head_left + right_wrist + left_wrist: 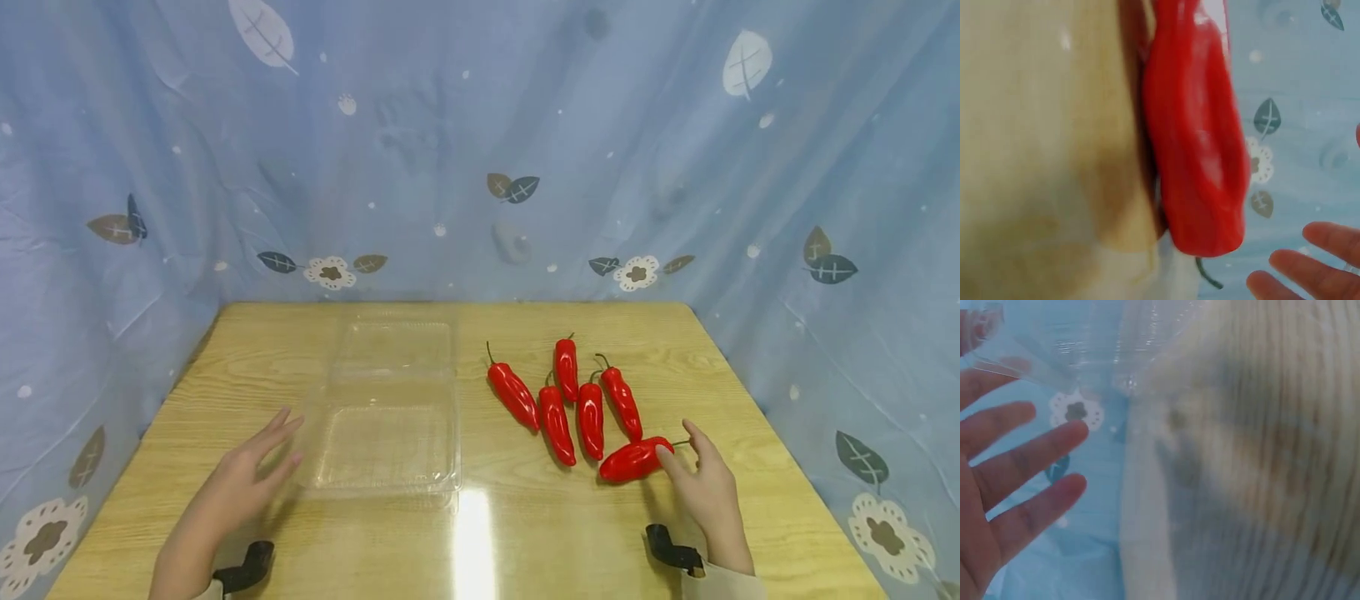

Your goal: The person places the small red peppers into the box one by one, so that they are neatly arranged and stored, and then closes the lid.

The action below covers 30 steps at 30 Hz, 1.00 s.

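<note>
A clear plastic clamshell box [390, 450] lies opened out on the table, its other half towards the back. Just left of its near half, my left hand [240, 487] hovers with spread fingers, holding nothing. In the left wrist view the fingers [1029, 459] are straight beside the see-through plastic [1079, 347]. My right hand [708, 496] is at the stem end of the nearest red chili pepper [633, 461], thumb and fingers parted around that end. The right wrist view has this chili pepper [1197, 137] lying on the table, with the fingertips [1266, 286] apart from it.
Several more red chili peppers lie in a loose group right of the box, among them a slanted one [513, 396] and a far one [566, 368]. A blue patterned curtain [480, 150] encloses the wooden table [247, 367] at the back and sides.
</note>
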{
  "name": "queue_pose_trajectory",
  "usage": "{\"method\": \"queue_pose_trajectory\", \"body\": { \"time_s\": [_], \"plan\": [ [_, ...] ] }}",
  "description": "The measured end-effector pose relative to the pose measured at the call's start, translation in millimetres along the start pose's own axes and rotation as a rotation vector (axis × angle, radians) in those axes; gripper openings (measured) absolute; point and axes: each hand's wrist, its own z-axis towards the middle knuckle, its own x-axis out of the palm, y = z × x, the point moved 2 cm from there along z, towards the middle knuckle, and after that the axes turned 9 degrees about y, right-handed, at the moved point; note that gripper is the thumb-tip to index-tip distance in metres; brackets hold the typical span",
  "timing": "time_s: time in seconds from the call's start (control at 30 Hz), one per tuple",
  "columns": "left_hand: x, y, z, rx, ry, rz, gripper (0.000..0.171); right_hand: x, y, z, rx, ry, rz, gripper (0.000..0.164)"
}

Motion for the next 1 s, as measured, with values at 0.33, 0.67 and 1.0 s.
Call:
{"method": "queue_pose_trajectory", "body": {
  "time_s": [0.33,0.67,1.0],
  "plan": [
    [9.4,15.4,5.0,0.135,-0.065,-0.198,0.047,9.5,-4.2,-6.8,0.223,-0.005,0.076,0.077],
    [19.9,26.1,3.9,0.206,-0.059,-0.410,0.041,24.8,-8.0,-3.0,0.213,0.060,0.076,0.090],
    [25.8,30.4,2.7,0.179,-0.053,-0.441,0.037,38.1,-2.0,5.5,0.149,-0.044,0.069,0.088]
  ]
}}
